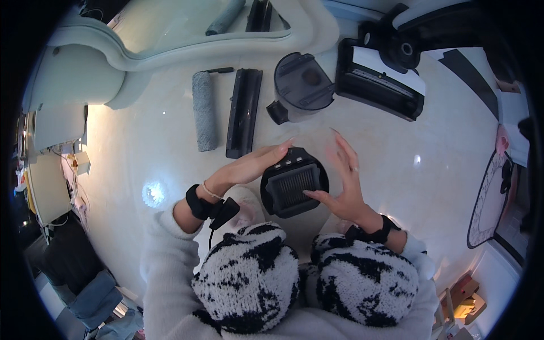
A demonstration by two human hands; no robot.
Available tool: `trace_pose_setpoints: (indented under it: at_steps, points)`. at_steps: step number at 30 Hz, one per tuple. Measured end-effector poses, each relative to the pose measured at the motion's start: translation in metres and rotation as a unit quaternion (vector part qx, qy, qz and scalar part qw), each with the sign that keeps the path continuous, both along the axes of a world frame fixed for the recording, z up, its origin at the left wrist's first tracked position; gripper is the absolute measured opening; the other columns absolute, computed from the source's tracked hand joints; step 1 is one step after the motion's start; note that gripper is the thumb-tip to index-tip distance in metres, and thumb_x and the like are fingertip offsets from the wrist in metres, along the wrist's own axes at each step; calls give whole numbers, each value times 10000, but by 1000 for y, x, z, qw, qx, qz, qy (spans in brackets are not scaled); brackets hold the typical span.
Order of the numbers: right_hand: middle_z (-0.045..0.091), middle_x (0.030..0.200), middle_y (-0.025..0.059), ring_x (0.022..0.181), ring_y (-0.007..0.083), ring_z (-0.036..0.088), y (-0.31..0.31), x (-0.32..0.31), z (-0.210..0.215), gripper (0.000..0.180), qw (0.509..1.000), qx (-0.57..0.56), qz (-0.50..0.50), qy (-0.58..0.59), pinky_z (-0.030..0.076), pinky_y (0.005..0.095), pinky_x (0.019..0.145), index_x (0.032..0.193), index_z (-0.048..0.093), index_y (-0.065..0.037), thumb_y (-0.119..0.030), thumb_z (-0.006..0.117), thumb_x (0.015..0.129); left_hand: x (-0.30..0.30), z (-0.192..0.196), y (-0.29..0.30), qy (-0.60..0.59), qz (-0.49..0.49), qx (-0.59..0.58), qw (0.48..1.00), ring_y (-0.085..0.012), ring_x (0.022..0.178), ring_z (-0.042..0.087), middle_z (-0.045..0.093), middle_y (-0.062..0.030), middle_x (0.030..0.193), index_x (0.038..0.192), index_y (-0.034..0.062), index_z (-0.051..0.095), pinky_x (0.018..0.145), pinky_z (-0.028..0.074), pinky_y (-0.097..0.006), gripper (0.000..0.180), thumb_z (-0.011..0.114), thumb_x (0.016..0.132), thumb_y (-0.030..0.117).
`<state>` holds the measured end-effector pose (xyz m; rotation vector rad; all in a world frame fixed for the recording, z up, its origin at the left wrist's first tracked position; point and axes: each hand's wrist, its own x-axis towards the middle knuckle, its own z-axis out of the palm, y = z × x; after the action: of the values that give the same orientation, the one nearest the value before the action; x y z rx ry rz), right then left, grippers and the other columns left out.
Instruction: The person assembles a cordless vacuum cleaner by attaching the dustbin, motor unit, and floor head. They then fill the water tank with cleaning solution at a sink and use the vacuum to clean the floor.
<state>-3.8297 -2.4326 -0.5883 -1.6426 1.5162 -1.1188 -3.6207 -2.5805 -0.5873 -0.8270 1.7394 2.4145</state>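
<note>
The black, rounded plastic filter cartridge with a pleated grille (294, 182) sits above her knees, over the pale floor (141, 147). Left hand (255, 164) grasps its upper-left edge; right hand (343, 184) pinches its right side, fingers (347, 148) splayed.

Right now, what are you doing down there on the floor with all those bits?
A person is sitting on the pale floor, holding a black filter piece between both hands. The left hand grips its left side and the right hand steadies its right side, fingers spread. Laid out beyond it are a grey roller brush, a long black cover, a dark see-through tank and a black cleaner head.
</note>
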Motion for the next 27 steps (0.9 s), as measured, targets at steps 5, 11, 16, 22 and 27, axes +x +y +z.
trace_pose_setpoints:
  at_steps: [5, 11, 16, 22, 27]
  points:
    - [553, 1303, 184, 1197, 314, 562, -5, -1, -4, 846, 891, 300, 82, -330, 456, 390, 1014, 1423, 382, 10, -262, 836, 764, -8, 5, 1, 42, -38, -24, 998, -203, 1170, 516, 577, -154, 1238, 1312, -15, 534, 1047, 371, -310, 656, 336, 1028, 541]
    - [566, 1288, 187, 1224, 271, 547, -15, -14, -11, 784, 906, 313, 75, -277, 452, 378, 1013, 1354, 454, 22, -287, 850, 753, -23, 18, 11, 5, -94, -183, 979, -319, 1163, 538, 539, -192, 1221, 1379, 62, 513, 1032, 396, -352, 714, 711, 839, 485]
    - [579, 1255, 187, 1163, 261, 586, -21, -15, 3, 807, 930, 307, 93, -178, 442, 355, 1028, 1349, 454, 23, -287, 868, 729, -24, 6, 18, 25, -109, -241, 964, -271, 1160, 549, 570, -159, 1266, 1380, 35, 494, 1035, 401, -372, 609, 724, 865, 264]
    - [525, 1311, 201, 1173, 371, 563, -75, -50, 60, 884, 990, 122, 12, 64, 463, 418, 974, 1327, 454, -4, -294, 897, 620, 4, -14, 24, 26, 19, -24, 999, -190, 1168, 576, 591, -133, 1281, 1346, 28, 487, 1007, 456, -328, 517, 686, 910, 220]
    - [373, 1422, 195, 1155, 408, 551, -135, -5, 42, 812, 945, -82, -110, 298, 490, 442, 923, 1192, 496, -26, -399, 903, 596, 27, -22, 22, 43, 149, 49, 987, -184, 1233, 520, 534, -113, 1354, 1368, 25, 467, 1042, 434, -324, 514, 667, 921, 180]
